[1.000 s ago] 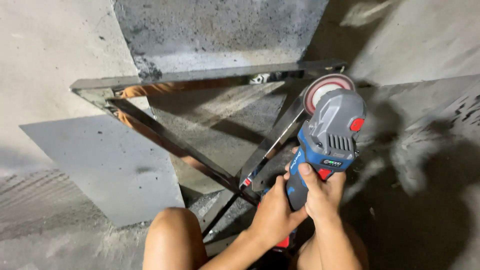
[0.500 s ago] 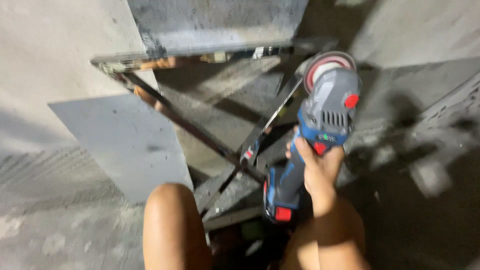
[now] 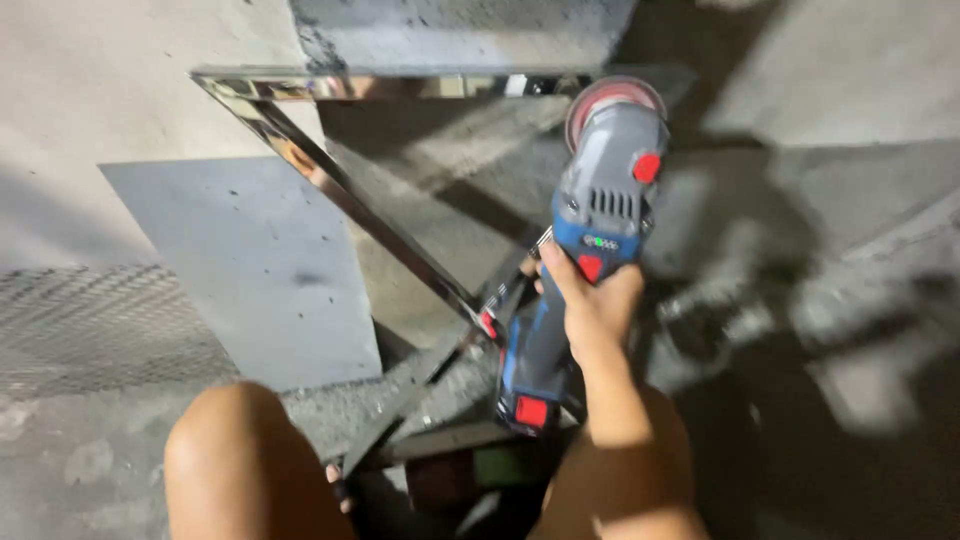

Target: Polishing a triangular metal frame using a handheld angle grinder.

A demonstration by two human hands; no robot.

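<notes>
Steel frame [image 3: 340, 190] edge, grinder [image 3: 590, 230] gripped, right hand [image 3: 590, 305]

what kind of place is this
Probably a rough metalworking spot or building site. The right hand holds a blue and grey angle grinder against a shiny metal frame, set on a dusty bare concrete floor beside a flat grey sheet.

I see a rough concrete floor [image 3: 820, 90], dusty and mottled. A flat grey sheet [image 3: 250, 270] lies on it at left, beside a patch of wire mesh [image 3: 90, 330]. A shiny metal frame [image 3: 350, 200] rests on the floor, one bar running diagonally.
</notes>
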